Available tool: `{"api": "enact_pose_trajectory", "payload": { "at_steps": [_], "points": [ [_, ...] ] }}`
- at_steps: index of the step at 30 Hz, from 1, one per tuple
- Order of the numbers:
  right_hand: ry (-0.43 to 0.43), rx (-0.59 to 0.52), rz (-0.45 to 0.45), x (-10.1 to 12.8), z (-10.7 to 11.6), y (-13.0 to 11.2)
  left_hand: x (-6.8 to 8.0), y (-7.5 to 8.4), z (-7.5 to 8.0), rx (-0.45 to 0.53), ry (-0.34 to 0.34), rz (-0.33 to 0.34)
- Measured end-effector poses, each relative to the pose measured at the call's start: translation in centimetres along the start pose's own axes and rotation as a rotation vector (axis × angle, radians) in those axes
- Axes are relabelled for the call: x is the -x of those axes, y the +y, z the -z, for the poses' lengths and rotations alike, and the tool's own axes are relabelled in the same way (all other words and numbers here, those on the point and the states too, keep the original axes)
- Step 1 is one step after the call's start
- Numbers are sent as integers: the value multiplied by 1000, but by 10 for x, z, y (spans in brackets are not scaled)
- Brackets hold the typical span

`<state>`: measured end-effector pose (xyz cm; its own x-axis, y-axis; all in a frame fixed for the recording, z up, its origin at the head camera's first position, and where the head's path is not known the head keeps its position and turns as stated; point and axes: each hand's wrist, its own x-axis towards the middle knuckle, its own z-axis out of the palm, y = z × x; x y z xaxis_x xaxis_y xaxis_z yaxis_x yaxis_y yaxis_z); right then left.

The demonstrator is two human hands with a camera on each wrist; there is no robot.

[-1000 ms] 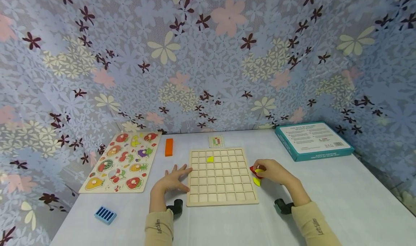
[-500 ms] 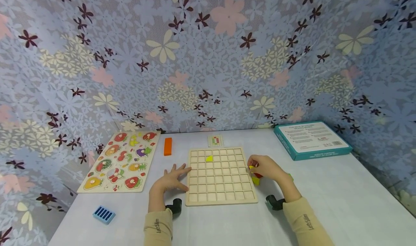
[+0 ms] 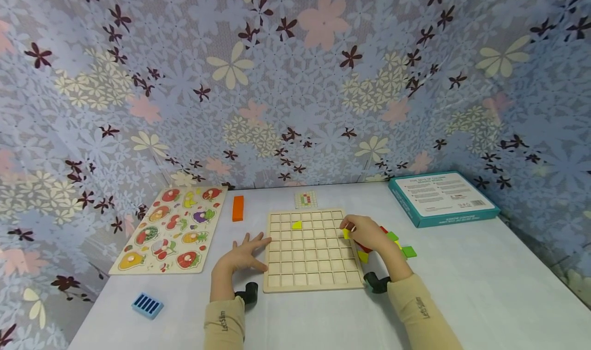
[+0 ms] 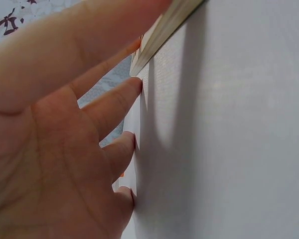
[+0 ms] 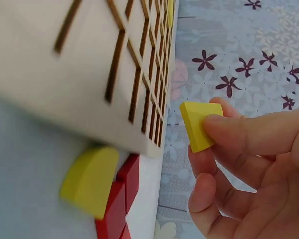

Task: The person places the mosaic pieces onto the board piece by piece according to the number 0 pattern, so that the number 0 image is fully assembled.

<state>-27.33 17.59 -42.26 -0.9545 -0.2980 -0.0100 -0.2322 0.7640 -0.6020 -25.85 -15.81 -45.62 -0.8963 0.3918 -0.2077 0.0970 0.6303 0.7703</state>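
A wooden grid board point(image 3: 314, 252) lies flat on the white table. One yellow tile point(image 3: 297, 225) sits in a cell of its upper rows. My left hand point(image 3: 241, 256) rests at the board's left edge with fingers spread, thumb and a fingertip touching the rim; the left wrist view shows its palm holding nothing. Over the board's right edge, my right hand point(image 3: 368, 233) pinches a yellow tile point(image 5: 199, 124) between thumb and fingers. Under and beside that hand lie another yellow tile point(image 5: 89, 181), red tiles point(image 5: 120, 199) and green tiles point(image 3: 409, 251).
Behind the board lies a small pattern card point(image 3: 306, 200), with an orange block point(image 3: 237, 208) left of it. A fruit puzzle board point(image 3: 171, 232) and a blue slotted block point(image 3: 148, 305) are at left. A teal box point(image 3: 443, 198) lies back right.
My right hand has picked a yellow tile from the pile and carried it left to the board's right edge, uncovering green tiles. My left hand has stayed in place.
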Motion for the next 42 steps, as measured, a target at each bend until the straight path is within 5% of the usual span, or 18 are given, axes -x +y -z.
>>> {"api": "enact_pose_trajectory", "payload": {
  "at_steps": [13, 42],
  "points": [
    [9, -61, -18, -11, -9, -12, 3, 7, -3, -17, 13, 67],
    [178, -77, -75, -31, -22, -27, 2, 7, -1, -45, 9, 54]
  ]
}}
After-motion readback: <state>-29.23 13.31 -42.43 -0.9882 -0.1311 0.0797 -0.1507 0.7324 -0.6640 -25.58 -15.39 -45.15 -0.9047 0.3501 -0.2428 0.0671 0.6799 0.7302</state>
